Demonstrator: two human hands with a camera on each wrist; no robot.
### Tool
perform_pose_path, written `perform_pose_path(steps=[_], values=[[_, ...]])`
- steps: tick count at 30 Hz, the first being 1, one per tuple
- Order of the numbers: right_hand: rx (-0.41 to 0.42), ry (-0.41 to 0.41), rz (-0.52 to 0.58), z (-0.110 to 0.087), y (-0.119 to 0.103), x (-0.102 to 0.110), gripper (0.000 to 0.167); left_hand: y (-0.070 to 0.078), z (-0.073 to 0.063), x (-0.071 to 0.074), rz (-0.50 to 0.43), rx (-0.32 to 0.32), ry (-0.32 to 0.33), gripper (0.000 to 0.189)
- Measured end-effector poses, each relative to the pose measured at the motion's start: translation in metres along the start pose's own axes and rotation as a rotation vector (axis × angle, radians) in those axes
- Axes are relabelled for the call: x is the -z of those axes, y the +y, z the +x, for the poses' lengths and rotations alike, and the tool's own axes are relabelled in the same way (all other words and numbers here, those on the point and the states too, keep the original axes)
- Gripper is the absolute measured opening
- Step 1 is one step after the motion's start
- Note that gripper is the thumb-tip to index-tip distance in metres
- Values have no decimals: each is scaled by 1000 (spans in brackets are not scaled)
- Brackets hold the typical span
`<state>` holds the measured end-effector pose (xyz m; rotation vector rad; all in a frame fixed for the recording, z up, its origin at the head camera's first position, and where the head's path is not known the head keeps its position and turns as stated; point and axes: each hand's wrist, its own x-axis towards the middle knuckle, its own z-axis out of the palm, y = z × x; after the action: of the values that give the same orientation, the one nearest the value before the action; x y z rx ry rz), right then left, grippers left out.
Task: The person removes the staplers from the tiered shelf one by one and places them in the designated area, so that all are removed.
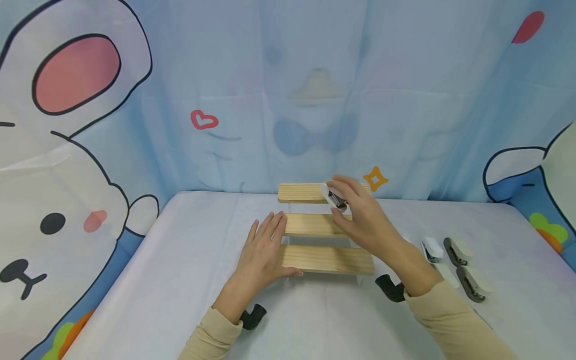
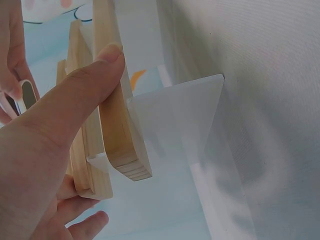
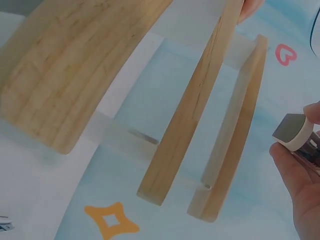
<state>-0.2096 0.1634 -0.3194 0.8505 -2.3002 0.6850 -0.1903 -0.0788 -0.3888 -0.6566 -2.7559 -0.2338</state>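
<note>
A three-step rack has pale wooden planks: a front plank (image 1: 333, 260), a middle plank (image 1: 315, 225) and a back plank (image 1: 299, 193). Clear side panels (image 2: 175, 107) carry them. At the rack's left end rests my left hand (image 1: 261, 255), fingers stretched along the plank ends and thumb on the front plank. My right hand (image 1: 369, 217) holds a small white-and-grey stapler (image 1: 334, 198) between thumb and fingers, over the right part of the back and middle planks. The right wrist view catches the end of this stapler (image 3: 291, 128), away from the planks.
On the white tablecloth (image 1: 180, 280), right of my right forearm, lie several more staplers, among them a white one (image 1: 433, 248) and a cream-and-grey one (image 1: 472, 284). A blue printed curtain (image 1: 216, 165) hangs behind the table. A black piece (image 1: 390, 288) sits at my right wrist.
</note>
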Motion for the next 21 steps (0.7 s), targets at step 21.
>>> perform_pose_path(steps=[21], values=[[-25, 37, -44, -34, 9, 17, 56, 2, 0, 1, -2, 0, 11, 128]])
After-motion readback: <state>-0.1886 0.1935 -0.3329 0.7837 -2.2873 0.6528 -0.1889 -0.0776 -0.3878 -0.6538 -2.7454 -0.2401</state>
